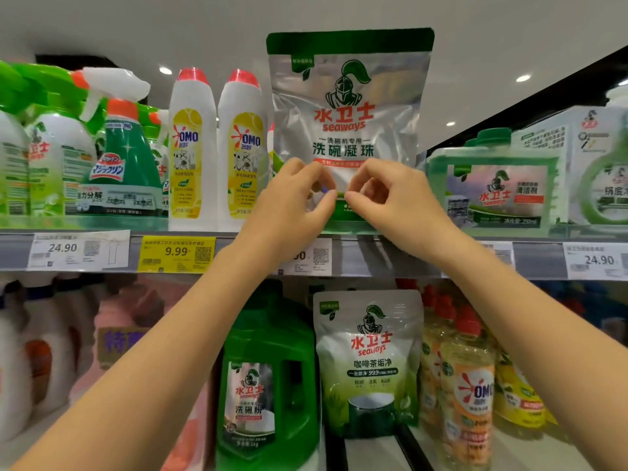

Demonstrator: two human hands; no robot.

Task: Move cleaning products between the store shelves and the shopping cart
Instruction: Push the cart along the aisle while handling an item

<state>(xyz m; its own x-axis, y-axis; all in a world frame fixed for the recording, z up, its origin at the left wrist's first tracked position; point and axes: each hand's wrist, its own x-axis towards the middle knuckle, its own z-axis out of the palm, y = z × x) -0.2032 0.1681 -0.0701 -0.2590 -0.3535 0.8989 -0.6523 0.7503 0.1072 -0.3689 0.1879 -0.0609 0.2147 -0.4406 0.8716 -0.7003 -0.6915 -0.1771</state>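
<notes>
On top shelf (368,257), pouch (346,107), left hand (289,198) and right hand (397,195) fingers (360,200) pinching its front

Both arms up, L hand (295,195) & R hand (385,192) nearly touching, fingers curled, pinching pouch (343,130).

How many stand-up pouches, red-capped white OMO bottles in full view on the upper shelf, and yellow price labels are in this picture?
Pouches: 2
Red-capped white OMO bottles: 2
Yellow price labels: 1
Total: 5
</notes>
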